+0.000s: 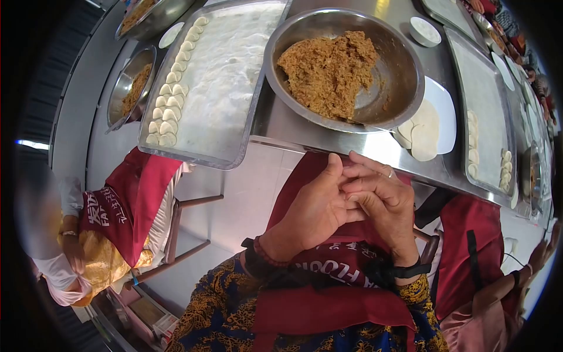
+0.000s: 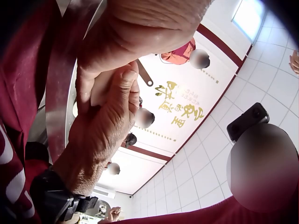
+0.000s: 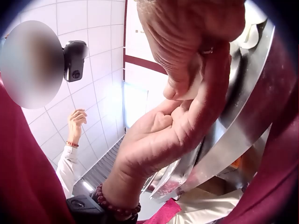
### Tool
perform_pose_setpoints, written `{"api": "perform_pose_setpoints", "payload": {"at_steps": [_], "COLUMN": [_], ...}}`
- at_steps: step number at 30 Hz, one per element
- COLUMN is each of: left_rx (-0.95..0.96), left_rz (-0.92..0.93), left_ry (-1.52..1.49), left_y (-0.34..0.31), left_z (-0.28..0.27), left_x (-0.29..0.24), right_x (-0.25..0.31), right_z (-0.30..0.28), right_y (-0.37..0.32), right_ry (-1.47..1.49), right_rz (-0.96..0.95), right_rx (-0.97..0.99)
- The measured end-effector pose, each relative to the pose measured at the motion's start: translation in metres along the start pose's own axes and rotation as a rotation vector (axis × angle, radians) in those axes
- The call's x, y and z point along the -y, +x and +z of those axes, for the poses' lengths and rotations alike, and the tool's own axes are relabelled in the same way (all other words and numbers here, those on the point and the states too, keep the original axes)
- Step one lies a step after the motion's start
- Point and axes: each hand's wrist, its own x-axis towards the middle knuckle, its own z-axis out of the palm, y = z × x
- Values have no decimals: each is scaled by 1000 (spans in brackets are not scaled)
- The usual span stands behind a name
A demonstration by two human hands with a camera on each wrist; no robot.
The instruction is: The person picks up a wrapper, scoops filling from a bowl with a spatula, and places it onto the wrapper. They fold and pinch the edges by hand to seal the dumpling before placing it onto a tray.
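Both hands meet in front of the apron, below the table edge in the head view. Between them is a pale dumpling wrapper (image 2: 102, 87), mostly hidden by fingers; its smooth edge also shows in the right wrist view (image 3: 192, 88). My left hand (image 1: 314, 211), with a beaded bracelet, cradles it, thumb raised and fingers partly curled. My right hand (image 1: 384, 202), wearing a ring, pinches the dough between thumb and fingers. Just beyond stands a large steel bowl (image 1: 404, 88) with brown minced filling (image 1: 331, 73).
A floured tray (image 1: 229, 76) with rows of folded dumplings (image 1: 167, 117) lies left of the bowl. Round wrappers (image 1: 425, 132) sit on a white plate (image 1: 443, 108) at its right, below a small white bowl (image 1: 425, 32). Another tray (image 1: 481, 100) is farther right. People sit on both sides.
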Motion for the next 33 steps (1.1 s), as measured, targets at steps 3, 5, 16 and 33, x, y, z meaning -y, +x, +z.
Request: {"api": "perform_pose_setpoints", "payload": {"at_steps": [3,5,16,33], "left_rx": [-24,-19,0,16], "left_rz": [32,25,41,94], "left_ry": [14,-2,-29,-123], "left_y": [0,0,1,2], "left_z": [0,-4,-6,-7], "left_x": [1,3,6,13], "right_x": [3,9,3,0], "right_z": [1,2,4,3], "right_y": [1,1,-2,-2], "right_ry": [51,111,87,129], "right_rz": [10,88,17,-26], "right_rx": [-3,-85,-98,-178]}}
